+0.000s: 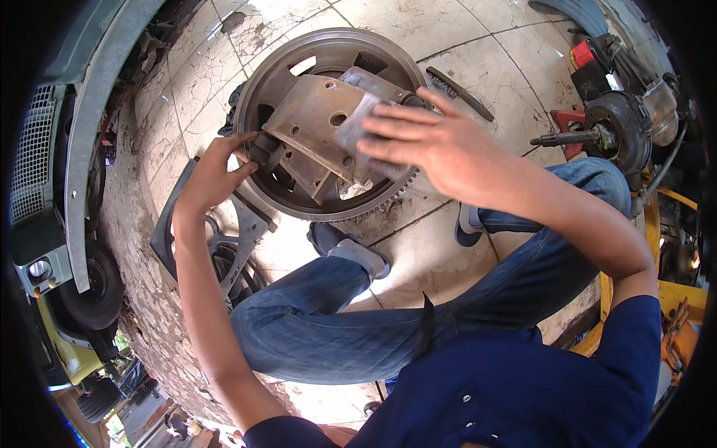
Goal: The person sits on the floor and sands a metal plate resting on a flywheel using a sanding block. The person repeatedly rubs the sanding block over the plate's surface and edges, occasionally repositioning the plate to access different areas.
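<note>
In front of me lies a round metal wheel-like part [258, 78] with a toothed outer edge showing at lower right. A rusty curved metal plate with holes [310, 112] rests across it, over other metal pieces. My left hand [216, 172] has its thumb and fingers closed around a dark cylindrical piece [261, 148] at the plate's left end. My right hand [441, 145] lies over the plate's right side, fingers outstretched and slightly blurred. Under those fingers is a blurred grey sheet [352, 128]; its kind is unclear.
A brush with a dark handle [470, 101] lies right of the round part. Dark metal frame pieces [243, 243] are near my left forearm. At right stands a hub-like assembly with a shaft [616, 134]. A vehicle with a grille [33, 149] is at far left.
</note>
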Demonstrator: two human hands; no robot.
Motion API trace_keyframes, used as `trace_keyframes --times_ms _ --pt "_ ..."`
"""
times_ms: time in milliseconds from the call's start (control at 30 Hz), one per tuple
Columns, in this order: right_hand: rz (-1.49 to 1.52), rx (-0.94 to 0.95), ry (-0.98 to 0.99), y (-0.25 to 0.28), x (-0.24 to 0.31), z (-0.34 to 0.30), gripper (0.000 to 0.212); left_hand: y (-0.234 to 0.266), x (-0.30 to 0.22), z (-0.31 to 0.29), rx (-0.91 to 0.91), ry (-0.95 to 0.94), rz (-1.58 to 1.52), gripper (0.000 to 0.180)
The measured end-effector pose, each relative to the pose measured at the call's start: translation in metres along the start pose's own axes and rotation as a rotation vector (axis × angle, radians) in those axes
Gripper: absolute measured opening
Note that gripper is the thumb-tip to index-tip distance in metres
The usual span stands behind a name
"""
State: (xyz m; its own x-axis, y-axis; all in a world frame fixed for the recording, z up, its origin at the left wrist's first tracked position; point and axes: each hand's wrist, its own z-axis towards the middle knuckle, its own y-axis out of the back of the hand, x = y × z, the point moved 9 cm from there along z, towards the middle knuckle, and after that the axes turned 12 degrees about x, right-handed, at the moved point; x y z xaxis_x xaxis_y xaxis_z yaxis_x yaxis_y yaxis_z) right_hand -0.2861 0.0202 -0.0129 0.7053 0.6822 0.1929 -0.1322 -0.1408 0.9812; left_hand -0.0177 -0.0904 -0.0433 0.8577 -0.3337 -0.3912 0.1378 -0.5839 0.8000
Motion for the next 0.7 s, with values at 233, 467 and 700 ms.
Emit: trace_keyframes --times_ms 233,467,700 --pt "0.007 0.007 0.021 0.000 0.011 -0.002 0.055 -0.003 -0.001 0.006 0.009 -0.031 0.036 0.054" --pt "0.075 0.039 -0.039 0.003 0.004 -0.004 0.055 -0.006 -0.002 0.008 -0.039 0.030 0.066 0.056" --pt "0.016 0.022 -0.038 0.003 -0.007 0.001 0.059 -0.005 -0.008 0.007 -0.044 0.057 0.074 0.057"
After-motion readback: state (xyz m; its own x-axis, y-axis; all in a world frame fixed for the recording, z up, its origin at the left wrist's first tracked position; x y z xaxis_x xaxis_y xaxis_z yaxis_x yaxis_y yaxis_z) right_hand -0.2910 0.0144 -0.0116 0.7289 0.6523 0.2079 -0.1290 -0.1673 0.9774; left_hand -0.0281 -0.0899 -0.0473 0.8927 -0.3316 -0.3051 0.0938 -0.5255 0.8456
